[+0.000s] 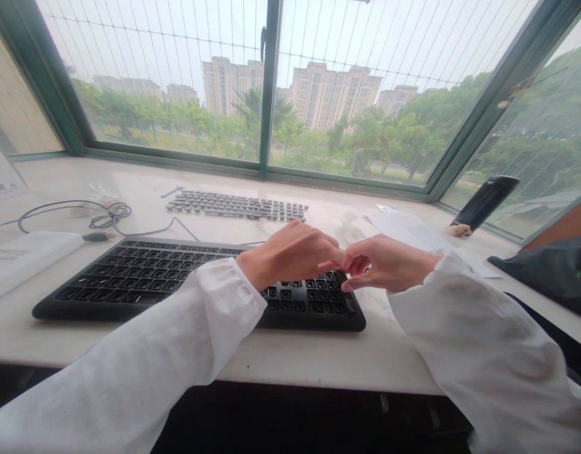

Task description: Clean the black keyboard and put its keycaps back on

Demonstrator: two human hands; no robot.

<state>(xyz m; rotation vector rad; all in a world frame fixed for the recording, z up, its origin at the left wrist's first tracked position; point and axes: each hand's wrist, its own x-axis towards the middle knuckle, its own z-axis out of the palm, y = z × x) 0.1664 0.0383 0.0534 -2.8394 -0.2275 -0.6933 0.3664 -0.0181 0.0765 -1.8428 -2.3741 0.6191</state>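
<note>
My left hand (pixel 290 255) and my right hand (pixel 378 263) meet above the right part of a black keyboard (pixel 129 277), their fingertips touching or nearly so. Both hands are curled. Anything small between the fingers is hidden, so I cannot tell whether they hold something. Many keys on the keyboard look like bare stems or sockets. Behind it lies a flat block of loose black keycaps (pixel 236 206). White puffed sleeves cover both forearms, which rest over the front of the keyboard and the sill edge.
The keyboard sits on a white stone sill (pixel 290 356) below a green-framed window (pixel 270 88). A black cable (pixel 101 215) lies at the left beside a white box (pixel 25 258). Papers (pixel 413 233), an upright black phone (pixel 484 203) and dark cloth (pixel 545 277) are to the right.
</note>
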